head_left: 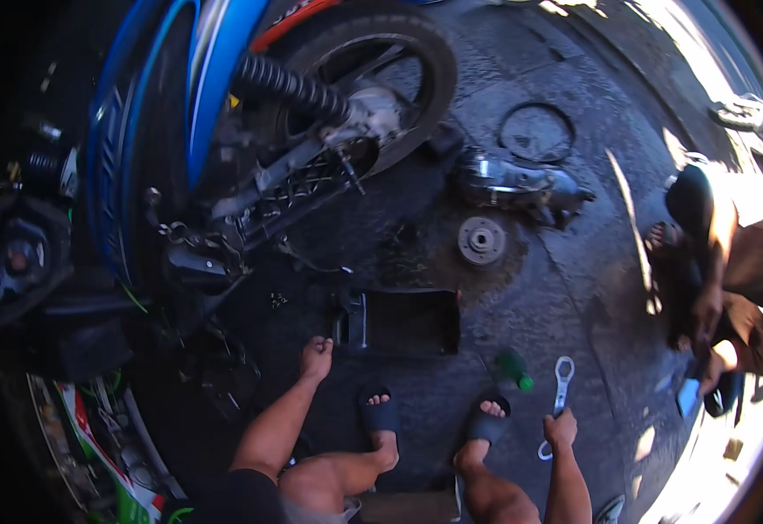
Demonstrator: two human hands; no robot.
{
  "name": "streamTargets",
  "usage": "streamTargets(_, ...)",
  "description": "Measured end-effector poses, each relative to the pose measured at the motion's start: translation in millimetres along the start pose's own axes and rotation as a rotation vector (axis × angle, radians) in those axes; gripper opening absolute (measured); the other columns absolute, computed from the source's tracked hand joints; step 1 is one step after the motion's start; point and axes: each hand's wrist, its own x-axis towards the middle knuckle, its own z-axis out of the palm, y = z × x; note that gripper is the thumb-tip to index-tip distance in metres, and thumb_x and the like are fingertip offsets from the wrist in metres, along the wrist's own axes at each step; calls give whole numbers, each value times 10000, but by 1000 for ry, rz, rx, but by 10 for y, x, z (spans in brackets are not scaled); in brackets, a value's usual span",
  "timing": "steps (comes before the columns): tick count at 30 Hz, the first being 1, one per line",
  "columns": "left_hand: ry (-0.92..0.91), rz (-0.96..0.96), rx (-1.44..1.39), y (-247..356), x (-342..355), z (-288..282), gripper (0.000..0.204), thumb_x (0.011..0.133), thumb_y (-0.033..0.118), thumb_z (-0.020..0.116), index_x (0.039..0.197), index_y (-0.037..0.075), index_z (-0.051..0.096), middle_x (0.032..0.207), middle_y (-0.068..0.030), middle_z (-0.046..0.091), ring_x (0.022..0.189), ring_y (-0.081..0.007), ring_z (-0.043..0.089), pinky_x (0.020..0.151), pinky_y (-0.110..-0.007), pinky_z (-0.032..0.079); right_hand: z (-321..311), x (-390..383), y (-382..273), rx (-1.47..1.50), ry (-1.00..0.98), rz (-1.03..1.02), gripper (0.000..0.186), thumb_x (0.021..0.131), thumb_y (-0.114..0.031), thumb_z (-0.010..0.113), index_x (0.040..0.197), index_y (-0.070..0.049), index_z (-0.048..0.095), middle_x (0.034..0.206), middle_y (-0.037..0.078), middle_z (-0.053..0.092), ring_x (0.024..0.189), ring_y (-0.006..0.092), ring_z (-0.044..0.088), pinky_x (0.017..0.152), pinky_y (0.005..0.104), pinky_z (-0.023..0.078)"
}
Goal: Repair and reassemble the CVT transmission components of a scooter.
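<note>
My right hand [560, 428] grips a long silver ring wrench [564, 374], its upper ring pointing away from me. My left hand [316, 356] is closed, its fingers curled beside the left end of a dark rectangular tray [409, 323]; what it holds, if anything, is too small to make out. Between my sandaled feet and right hand a green plastic bottle [512, 368] lies on the floor. Above the tray, a blue motorcycle [120, 157] has its rear wheel [429, 87] and swingarm exposed, with black parts around its lower left.
A metal engine-like housing [504, 182], a round hub disc [481, 240] and a black ring [537, 131] lie right of the wheel. At the right edge sits another person [739, 253], hands low, beside a blue object [689, 395]. Green-white-red bodywork [93, 437] fills the lower left.
</note>
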Motion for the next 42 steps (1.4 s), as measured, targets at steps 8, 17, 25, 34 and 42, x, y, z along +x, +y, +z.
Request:
streamTargets(8, -65, 145, -127, -165, 535, 368, 449, 891, 328, 701, 1142, -39, 643, 858, -151, 725, 779, -227, 707, 717, -356, 537, 680, 490, -7, 36, 205, -86, 414, 778, -123, 670, 1140, 34, 548, 1020, 276, 651, 918, 501, 632, 843, 560, 489)
streamTargets(17, 138, 311, -50, -411, 497, 424, 287, 897, 263, 700, 838, -9, 632, 687, -100, 664, 601, -200, 633, 608, -383, 494, 681, -10, -705, 606, 174, -611, 1097, 591, -212, 932, 1481, 7, 329, 1378, 201, 459, 1165, 314, 541, 931, 401, 492)
streamTargets(25, 164, -58, -314, -1039, 426, 259, 217, 906, 172, 673, 991, -9, 590, 676, -73, 592, 673, -243, 630, 649, -390, 510, 931, 199, -1089, 707, 417, -786, 757, 667, -178, 901, 1286, 10, 507, 1245, 177, 561, 1155, 331, 567, 1005, 410, 461)
streamTargets(34, 298, 671, -174, 457, 240, -207, 274, 838, 86, 646, 1098, 8, 611, 1146, -184, 588, 962, -304, 606, 784, -386, 489, 500, 669, -1163, 899, 472, -644, 614, 722, -141, 864, 1225, 2, 543, 1102, 128, 610, 978, 248, 613, 881, 376, 498)
streamTargets(42, 137, 980, -319, 3108, 1072, 869, 185, 881, 170, 670, 984, 18, 644, 930, -164, 664, 830, -323, 667, 737, -411, 514, 546, 707, -1167, 800, 522, -660, 773, 677, -136, 884, 1317, 11, 477, 1265, 166, 542, 1159, 300, 545, 1023, 406, 425)
